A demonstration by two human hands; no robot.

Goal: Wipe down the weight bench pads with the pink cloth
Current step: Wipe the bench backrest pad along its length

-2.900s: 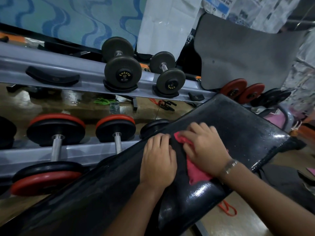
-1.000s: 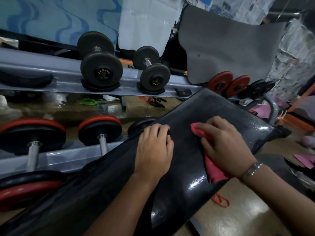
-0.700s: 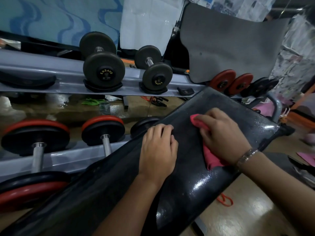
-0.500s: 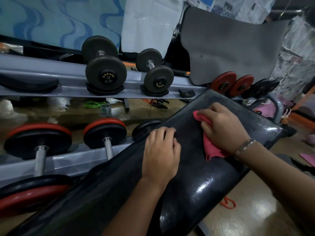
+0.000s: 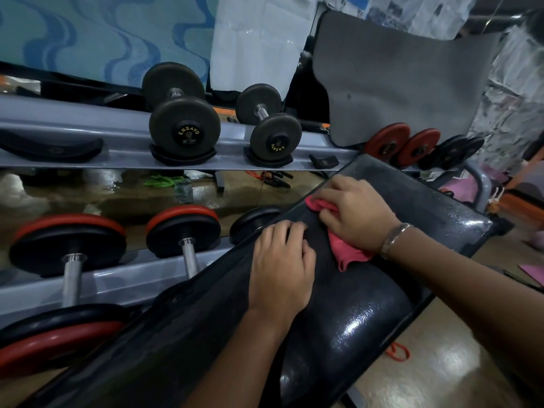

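Head view, and the right hand [image 5: 356, 214] is well up the bench pad [image 5: 347, 319] now — over the last few seconds it has carried the pink cloth [image 5: 346, 250] from beside the left hand toward the far, raised end. Fingers are curled down over the cloth, pinning it flat to the black vinyl, with one corner poking out past the fingertips and a fold trailing back under the wrist. The left hand [image 5: 282, 266] has barely budged: palm down, fingers loosely together on the pad's far edge, holding nothing, simply bracing.

So the stroke is running lengthwise, and the middle stretch looks covered. My read is that the shiny strip beyond the right hand, up to the end of the pad, is next in line, while the long near section at lower left has yet to get its pass — hard to tell from the sheen alone. Behind the bench the dumbbell rack [image 5: 117, 160] sits close, so that far edge wants a careful wipe.
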